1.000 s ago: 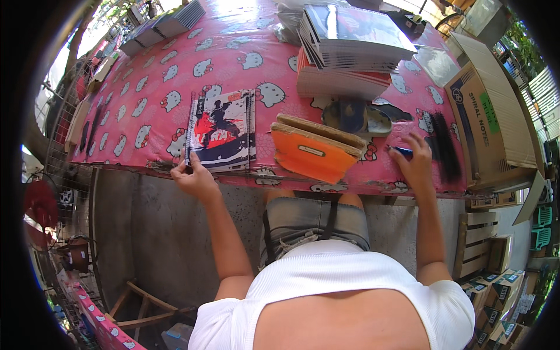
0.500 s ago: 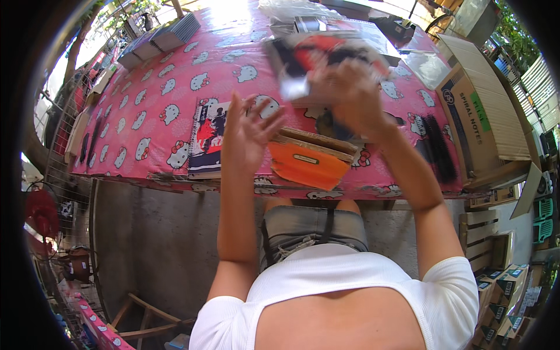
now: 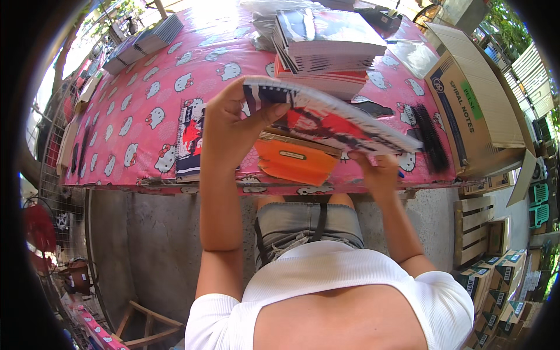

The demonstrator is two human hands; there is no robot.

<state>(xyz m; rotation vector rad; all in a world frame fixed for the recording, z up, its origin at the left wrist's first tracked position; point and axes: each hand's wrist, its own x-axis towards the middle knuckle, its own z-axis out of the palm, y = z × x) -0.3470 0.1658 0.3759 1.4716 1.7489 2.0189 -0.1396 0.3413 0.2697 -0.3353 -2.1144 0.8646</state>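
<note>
A spiral notebook (image 3: 335,119) with a red, white and dark blue cover is held tilted above the table. My left hand (image 3: 239,125) is closed on its left end, thumb on the cover. At its lower right edge is my right hand (image 3: 379,170), fingers closed at the edge and partly hidden under it. Something small and blue shows beside that hand. Below the notebook stands an orange wooden block (image 3: 297,164) with a small metal plate. Another notebook (image 3: 188,146) lies flat at the table's front, left of my left forearm.
A tall notebook stack (image 3: 329,44) stands behind my hands. Black plastic coils (image 3: 430,140) lie on the right, beside an open cardboard box (image 3: 466,116). More notebooks (image 3: 143,44) line the far left of the pink patterned tablecloth (image 3: 131,116). Clear plastic (image 3: 414,57) lies farther back.
My right hand has brought the notebook from near the stack toward me and moved down to its lower right edge. My left hand, open before, has closed on its left end.
</note>
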